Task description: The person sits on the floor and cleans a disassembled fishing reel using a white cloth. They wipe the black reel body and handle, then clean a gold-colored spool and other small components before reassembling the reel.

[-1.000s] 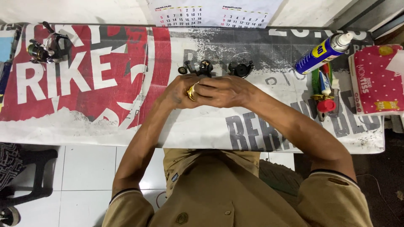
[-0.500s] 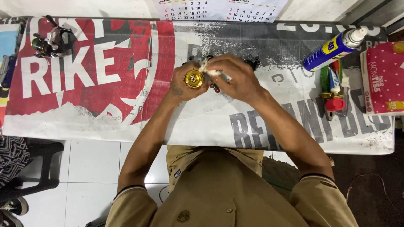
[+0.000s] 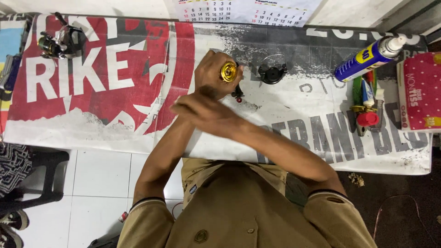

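Your left hand (image 3: 215, 73) was closed around a small gold spool (image 3: 228, 72), fingers wrapped on it, its round face up toward the camera. You held it just above the printed banner (image 3: 115, 82) that covered the table, near the far middle. Your right hand (image 3: 202, 110) crossed in front of the left wrist, blurred; can't tell if it was spread or pinching anything. A small dark part with a red tip (image 3: 238, 95) sat just under the spool, right beside your left hand; can't tell if you touched it.

Outward:
- Black round part (image 3: 272, 73) lay on the banner just right of the spool, apart from it.
- Blue and yellow spray can (image 3: 367, 57) lay tilted at far right.
- Tube with a red cap (image 3: 366, 108) lay near it, below the can.
- Red dotted tissue pack (image 3: 420, 92) sat at the right edge.
- Fishing reel (image 3: 57, 43) sat far left, well apart from both hands.
- Wall calendar (image 3: 243, 11) hung past the far table edge.
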